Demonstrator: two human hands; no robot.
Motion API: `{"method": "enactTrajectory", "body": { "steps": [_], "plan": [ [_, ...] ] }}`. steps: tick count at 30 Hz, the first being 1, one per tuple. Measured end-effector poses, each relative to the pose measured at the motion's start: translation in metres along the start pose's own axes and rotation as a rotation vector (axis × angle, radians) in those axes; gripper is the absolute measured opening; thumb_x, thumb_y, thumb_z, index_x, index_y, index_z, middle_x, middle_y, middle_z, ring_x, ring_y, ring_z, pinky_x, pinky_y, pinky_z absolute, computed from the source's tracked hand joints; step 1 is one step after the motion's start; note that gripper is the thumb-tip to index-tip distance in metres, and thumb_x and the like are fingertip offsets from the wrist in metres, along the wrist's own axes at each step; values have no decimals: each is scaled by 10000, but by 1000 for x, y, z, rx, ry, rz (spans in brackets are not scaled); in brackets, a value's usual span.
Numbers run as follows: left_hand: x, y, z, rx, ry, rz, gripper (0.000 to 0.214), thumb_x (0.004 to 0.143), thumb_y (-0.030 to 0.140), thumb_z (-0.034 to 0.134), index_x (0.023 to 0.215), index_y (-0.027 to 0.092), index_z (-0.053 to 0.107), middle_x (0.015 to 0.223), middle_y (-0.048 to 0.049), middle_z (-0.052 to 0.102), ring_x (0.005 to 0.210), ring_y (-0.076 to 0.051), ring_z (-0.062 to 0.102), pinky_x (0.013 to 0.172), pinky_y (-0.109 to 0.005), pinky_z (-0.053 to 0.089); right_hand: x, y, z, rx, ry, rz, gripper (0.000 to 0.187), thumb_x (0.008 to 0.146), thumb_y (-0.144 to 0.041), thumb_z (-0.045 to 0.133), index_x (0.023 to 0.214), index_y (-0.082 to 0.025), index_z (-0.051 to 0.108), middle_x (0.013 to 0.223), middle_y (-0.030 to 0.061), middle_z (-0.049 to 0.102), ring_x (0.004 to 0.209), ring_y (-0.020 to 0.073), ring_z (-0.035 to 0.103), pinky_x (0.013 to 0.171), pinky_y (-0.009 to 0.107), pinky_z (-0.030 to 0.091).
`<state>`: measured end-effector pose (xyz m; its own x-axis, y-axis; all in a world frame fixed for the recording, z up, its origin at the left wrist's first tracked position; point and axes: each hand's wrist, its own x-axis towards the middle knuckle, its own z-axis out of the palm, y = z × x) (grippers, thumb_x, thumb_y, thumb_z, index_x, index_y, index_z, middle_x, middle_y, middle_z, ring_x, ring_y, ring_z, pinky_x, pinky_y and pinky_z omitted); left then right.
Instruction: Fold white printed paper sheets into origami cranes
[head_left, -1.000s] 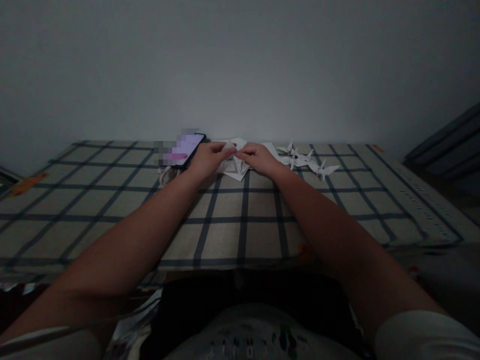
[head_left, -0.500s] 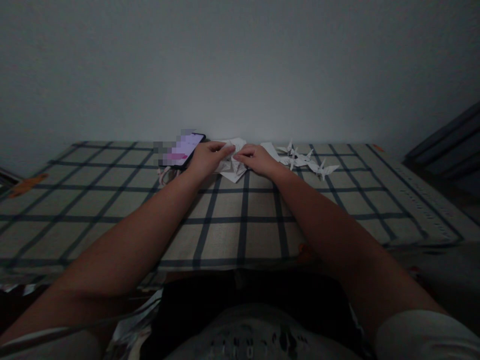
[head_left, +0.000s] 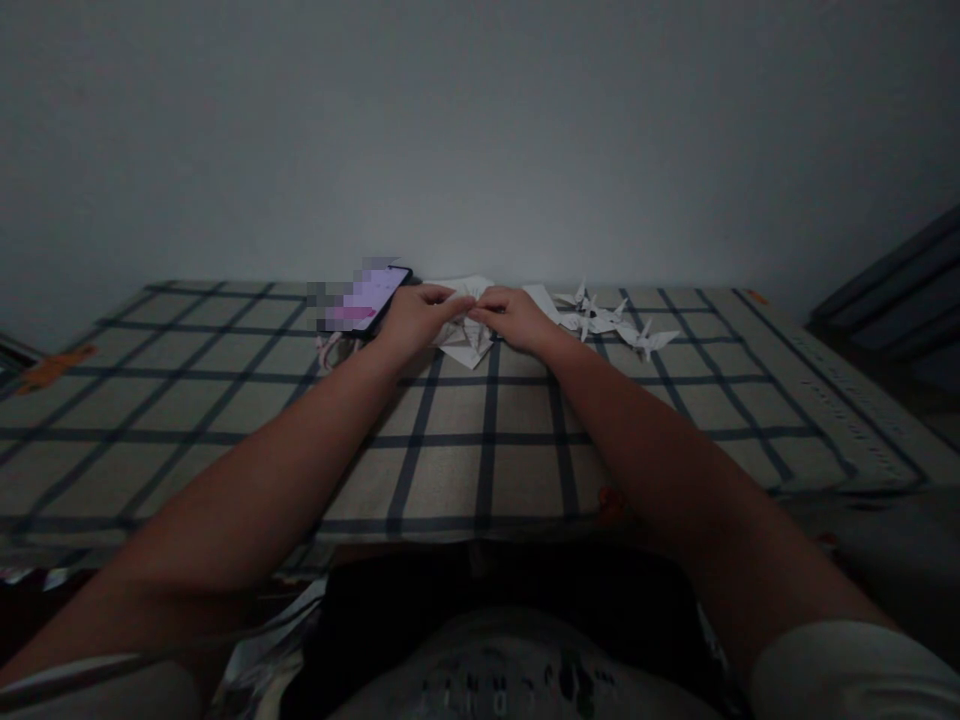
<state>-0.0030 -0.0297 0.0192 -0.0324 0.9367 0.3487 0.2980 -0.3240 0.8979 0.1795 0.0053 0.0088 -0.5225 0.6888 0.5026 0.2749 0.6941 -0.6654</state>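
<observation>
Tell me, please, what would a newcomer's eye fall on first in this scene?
First come the left hand and right hand, meeting at the far side of the checked cloth and pinching a partly folded white paper between them. Just right of the hands lies a small cluster of paper cranes. To their left, a phone with a lit screen is the brightest spot in the dim room.

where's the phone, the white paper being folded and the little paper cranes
phone [head_left: 369,297]: head view, on the lit screen.
white paper [head_left: 466,349]: head view, on its near corner.
paper cranes [head_left: 649,340]: head view, on the body of the rightmost crane.
</observation>
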Motion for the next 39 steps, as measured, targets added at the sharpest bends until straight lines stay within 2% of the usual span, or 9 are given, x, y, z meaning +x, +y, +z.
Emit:
{"method": "enactTrajectory", "body": {
  "steps": [7,17,25,31,36,39],
  "plan": [
    [4,-2,1,-80,1,16,398,649,472,795,888,157,749,895,-72,745,804,-192,653,737,-307,516,0,0,1,27,-9,29,202,868,-364,622,816,-190,712,859,34,690,826,159,593,814,307,444],
    [4,-3,0,-60,11,21,326,652,449,792,785,162,715,777,-43,702,696,-150,602,679,-284,496,-1,-6,1,29,-44,52,203,880,-345,607,798,-187,705,834,31,685,815,154,584,798,296,448],
    [3,-1,0,-45,-12,45,348,678,466,770,830,158,714,844,-57,716,798,-180,634,759,-307,500,0,-6,2,-4,-61,22,208,892,-317,592,796,-175,710,847,46,682,847,162,594,830,303,444],
    [3,-3,1,-57,30,45,344,678,481,783,781,160,716,775,-37,703,703,-148,596,672,-274,471,-1,-6,2,-15,-78,7,221,890,-337,586,776,-181,694,835,40,685,830,164,593,825,311,453],
    [5,-3,-1,-42,75,36,342,679,495,777,757,171,699,738,-28,686,675,-142,577,636,-262,457,-1,-2,3,43,-58,22,189,865,-341,616,839,-177,706,868,42,692,819,160,602,805,310,451],
    [7,-5,-1,-51,56,46,358,714,515,748,807,172,704,797,-42,698,727,-158,599,661,-265,463,1,0,2,46,-19,29,190,853,-340,637,799,-168,695,841,42,675,804,160,592,772,302,440]
  ]
}}
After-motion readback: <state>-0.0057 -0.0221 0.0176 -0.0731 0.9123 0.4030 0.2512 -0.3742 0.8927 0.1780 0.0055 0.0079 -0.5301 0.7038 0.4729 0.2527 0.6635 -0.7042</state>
